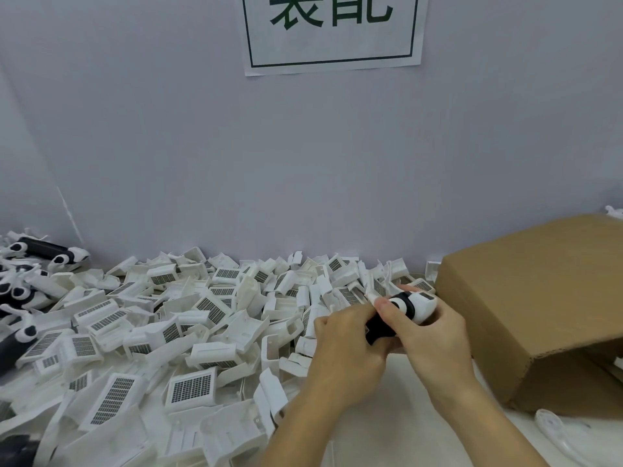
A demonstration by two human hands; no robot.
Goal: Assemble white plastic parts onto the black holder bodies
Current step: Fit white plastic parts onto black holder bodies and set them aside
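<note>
Both hands hold one black holder body [382,326] just above the table, right of centre. My left hand [344,342] grips its lower black end from the left. My right hand [435,335] wraps the upper end, thumb lying across it, where a white plastic part [419,306] with a dark grid face sits on the body. A big heap of loose white plastic parts [188,332] with grid faces covers the table to the left and behind.
A brown cardboard box [539,305] lies on its side at the right, open toward me. Several black-and-white finished holders [43,251] pile up at the far left. A curved white piece [553,429] lies in front of the box. A wall with a paper sign [333,28] stands behind.
</note>
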